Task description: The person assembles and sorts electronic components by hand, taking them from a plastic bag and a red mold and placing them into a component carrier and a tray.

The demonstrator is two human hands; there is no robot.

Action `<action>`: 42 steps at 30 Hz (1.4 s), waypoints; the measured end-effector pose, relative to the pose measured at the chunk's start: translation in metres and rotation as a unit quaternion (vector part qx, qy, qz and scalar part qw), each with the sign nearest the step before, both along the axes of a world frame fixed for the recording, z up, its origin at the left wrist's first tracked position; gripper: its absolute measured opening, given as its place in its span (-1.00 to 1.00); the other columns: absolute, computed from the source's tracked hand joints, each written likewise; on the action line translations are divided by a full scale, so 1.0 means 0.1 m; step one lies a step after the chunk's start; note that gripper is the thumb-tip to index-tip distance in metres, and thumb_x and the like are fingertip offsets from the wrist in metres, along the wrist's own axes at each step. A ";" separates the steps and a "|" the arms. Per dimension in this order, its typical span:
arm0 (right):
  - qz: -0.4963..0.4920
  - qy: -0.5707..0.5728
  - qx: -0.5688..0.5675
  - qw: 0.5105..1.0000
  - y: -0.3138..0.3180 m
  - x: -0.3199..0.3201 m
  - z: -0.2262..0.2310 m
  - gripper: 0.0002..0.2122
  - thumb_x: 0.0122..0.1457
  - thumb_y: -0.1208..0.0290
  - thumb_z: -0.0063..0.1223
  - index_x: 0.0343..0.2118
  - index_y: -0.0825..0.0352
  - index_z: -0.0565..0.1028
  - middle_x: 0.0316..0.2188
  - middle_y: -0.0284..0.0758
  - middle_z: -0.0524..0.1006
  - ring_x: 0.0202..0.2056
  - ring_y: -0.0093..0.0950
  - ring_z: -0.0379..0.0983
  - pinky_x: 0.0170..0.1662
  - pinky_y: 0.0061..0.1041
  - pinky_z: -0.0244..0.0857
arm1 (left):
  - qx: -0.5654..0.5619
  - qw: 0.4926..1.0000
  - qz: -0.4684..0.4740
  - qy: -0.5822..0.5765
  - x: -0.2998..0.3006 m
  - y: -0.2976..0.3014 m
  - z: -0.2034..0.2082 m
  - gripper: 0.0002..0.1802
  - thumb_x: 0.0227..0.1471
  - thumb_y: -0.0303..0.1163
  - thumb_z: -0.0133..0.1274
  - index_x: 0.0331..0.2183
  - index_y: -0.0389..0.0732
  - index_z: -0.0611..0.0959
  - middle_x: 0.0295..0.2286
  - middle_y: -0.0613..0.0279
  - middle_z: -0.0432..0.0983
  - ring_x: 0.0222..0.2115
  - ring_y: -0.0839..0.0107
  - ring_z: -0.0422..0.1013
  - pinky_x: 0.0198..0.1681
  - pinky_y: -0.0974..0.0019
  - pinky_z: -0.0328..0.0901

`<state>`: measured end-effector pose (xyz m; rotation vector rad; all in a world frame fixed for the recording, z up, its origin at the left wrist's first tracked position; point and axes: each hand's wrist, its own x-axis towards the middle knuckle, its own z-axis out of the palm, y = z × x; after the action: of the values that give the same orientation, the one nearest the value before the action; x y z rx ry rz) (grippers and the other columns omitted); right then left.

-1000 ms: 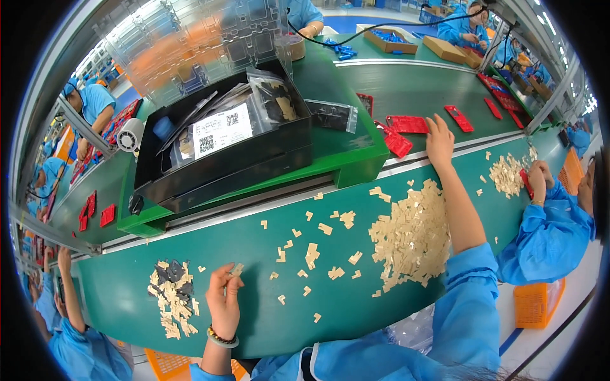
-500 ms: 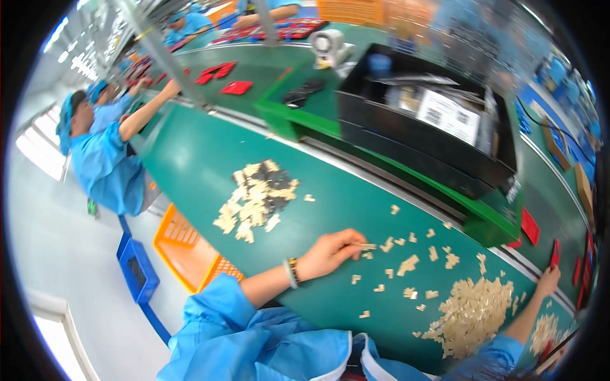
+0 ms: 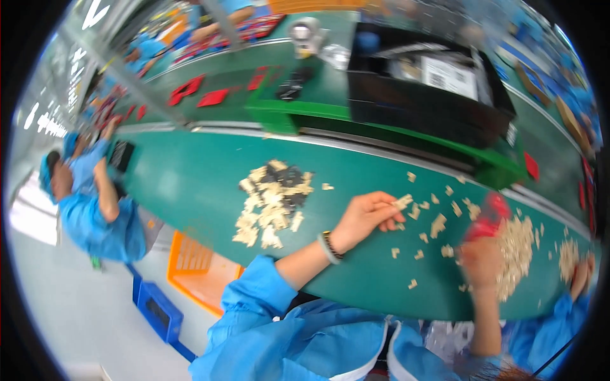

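Green worktop [image 3: 203,184]: seen in the head view, across the middle; clock directions run from the left hand.
Left hand [image 3: 365,216]: fingertips pinched on a small notched cream piece [image 3: 402,202]; bracelets [image 3: 330,247] at the wrist.
Right hand [image 3: 481,254]: between 3 and 4 o'clock, gripping the near end of a red plastic part [image 3: 489,219]; blur hides the separate fingers.
Cream heap [image 3: 516,254]: just beyond the right hand.
Loose cream pieces [image 3: 438,225]: 3 o'clock, between both hands.
Mixed cream-and-black pile [image 3: 267,203]: 9 o'clock.
Black box [image 3: 419,105]: 1 o'clock, on a green stand [image 3: 305,113].
Orange basket [image 3: 203,273]: between 8 and 9, below the worktop.
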<state>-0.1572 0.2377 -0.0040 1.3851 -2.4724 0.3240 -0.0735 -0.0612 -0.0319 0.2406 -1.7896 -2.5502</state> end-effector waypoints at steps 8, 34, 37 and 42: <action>0.123 -0.067 -0.240 0.961 -1.07 0.51 -0.11 -0.76 -0.04 0.35 0.27 -0.29 0.26 0.55 -0.36 -0.35 0.54 -0.40 -0.44 0.53 -0.43 -0.51 0.40 | -0.148 0.989 -0.022 0.018 0.20 0.09 0.11 -0.85 0.15 -0.48 0.01 -0.27 -0.35 0.60 -0.46 0.24 0.58 -0.47 0.59 0.46 -0.41 0.55 0.35; -0.007 -0.336 -0.261 0.905 -0.90 -0.11 -0.26 -0.90 -0.01 0.56 0.16 -0.40 0.34 0.50 -0.42 -0.36 0.49 -0.39 -0.48 0.47 -0.32 -0.50 0.37 | -0.491 0.810 0.071 0.313 0.33 0.21 0.29 -0.68 -0.31 -0.62 0.32 -0.39 -0.23 0.60 -0.43 0.21 0.58 -0.31 0.17 0.46 -0.22 0.14 0.33; 0.109 -0.468 -0.276 0.832 -0.90 -0.03 0.01 -0.85 -0.08 0.54 0.25 -0.42 0.33 0.50 -0.39 -0.35 0.46 -0.39 -0.48 0.42 -0.35 -0.56 0.30 | -0.578 0.703 0.073 0.408 0.19 0.16 0.22 -0.75 -0.28 -0.50 0.25 -0.41 -0.17 0.61 -0.35 0.24 0.58 -0.27 0.22 0.45 -0.16 0.10 0.28; 0.125 -0.495 -0.228 0.829 -1.00 0.16 0.08 -0.85 -0.07 0.50 0.27 -0.48 0.31 0.47 -0.41 -0.36 0.46 -0.42 -0.50 0.42 -0.39 -0.56 0.27 | -0.622 0.644 0.087 0.436 0.18 0.18 0.17 -0.79 -0.23 -0.39 0.14 -0.39 -0.13 0.63 -0.35 0.31 0.54 -0.34 0.32 0.42 -0.22 0.15 0.26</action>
<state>-0.1413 0.1373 0.0043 1.5209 -2.5381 1.9866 -0.0550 -0.0428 -0.0150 -0.6692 -2.2185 -0.5184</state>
